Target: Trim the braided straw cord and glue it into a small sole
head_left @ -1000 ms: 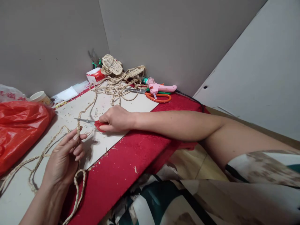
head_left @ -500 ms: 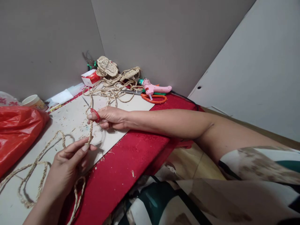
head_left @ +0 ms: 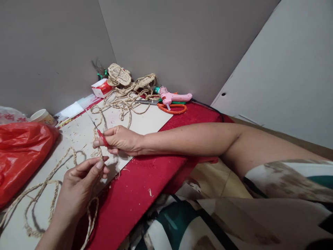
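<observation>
A braided straw cord (head_left: pixel 100 153) runs between my two hands above the white board. My left hand (head_left: pixel 78 182) is closed, pinching the cord between thumb and fingertips. Just beyond it, my right hand (head_left: pixel 125 140) is closed on small red-handled scissors (head_left: pixel 102 138), whose thin blades point away to the upper left. The thumb and fingers of that hand also touch the cord. Whether the blades are parted is hard to make out. More braid (head_left: pixel 56 184) loops over the board on the left, and a length hangs below my left hand.
Coiled straw pieces (head_left: pixel 119 74) and tangled cord lie at the back. Beside them are a pink glue gun (head_left: pixel 177 96), orange-handled scissors (head_left: pixel 173 109) and a red-and-white box (head_left: pixel 101 88). A red plastic bag (head_left: pixel 23 152) and paper cup (head_left: pixel 43 117) stand left. Straw scraps litter the board (head_left: pixel 153 121).
My right hand has come nearer to my left hand along the cord, bringing the scissors with it. The blades show more clearly now. The view has shifted slightly.
</observation>
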`<action>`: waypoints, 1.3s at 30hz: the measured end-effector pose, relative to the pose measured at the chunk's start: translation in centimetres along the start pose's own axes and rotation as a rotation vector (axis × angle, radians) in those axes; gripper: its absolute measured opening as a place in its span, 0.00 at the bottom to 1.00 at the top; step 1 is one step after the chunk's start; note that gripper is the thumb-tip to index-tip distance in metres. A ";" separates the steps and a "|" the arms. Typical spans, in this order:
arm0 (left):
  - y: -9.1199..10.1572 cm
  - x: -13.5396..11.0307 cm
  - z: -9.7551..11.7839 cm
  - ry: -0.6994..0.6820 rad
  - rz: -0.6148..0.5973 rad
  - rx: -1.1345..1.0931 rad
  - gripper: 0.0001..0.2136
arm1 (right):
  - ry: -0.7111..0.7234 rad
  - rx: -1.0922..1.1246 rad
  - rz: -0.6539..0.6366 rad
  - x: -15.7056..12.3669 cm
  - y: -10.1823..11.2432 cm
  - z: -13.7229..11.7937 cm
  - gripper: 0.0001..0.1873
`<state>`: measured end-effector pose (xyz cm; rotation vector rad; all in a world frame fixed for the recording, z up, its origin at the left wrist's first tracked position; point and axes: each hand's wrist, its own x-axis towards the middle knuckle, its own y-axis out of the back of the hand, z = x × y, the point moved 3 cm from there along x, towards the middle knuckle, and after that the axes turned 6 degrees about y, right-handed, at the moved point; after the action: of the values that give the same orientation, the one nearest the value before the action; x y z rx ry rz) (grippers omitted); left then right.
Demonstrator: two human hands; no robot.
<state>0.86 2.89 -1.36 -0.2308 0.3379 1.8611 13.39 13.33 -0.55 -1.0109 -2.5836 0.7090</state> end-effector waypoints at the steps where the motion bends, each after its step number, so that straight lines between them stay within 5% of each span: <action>1: -0.1 -0.1 0.0 0.007 -0.022 0.017 0.14 | 0.001 0.023 0.025 0.2 0.1 -0.1 0.11; 9: -1.9 -1.2 -0.2 0.004 -0.257 0.282 0.11 | 0.038 0.190 0.103 2.1 2.6 -2.2 0.09; 16: -1.1 -0.9 -0.2 0.106 -0.136 0.158 0.15 | 0.047 -0.091 0.061 2.3 3.5 -3.5 0.16; 21: -1.4 -1.9 0.7 0.071 0.010 0.155 0.15 | -0.098 -0.338 0.117 1.7 3.8 -2.4 0.20; 28: -1.8 -1.9 0.4 -0.045 -0.053 0.372 0.13 | -0.249 -0.057 -0.026 1.3 1.7 0.4 0.19; 34: -2.0 -1.9 0.5 -0.145 -0.095 0.562 0.13 | -0.120 0.192 0.201 1.7 2.3 -2.2 0.21; 39: -1.2 -1.9 1.5 -0.265 -0.003 0.600 0.13 | 0.076 0.156 0.177 1.8 2.9 -4.4 0.22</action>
<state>2.67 2.04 0.55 0.4189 0.6863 1.6778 15.54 17.89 1.70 -1.2012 -2.3538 0.8824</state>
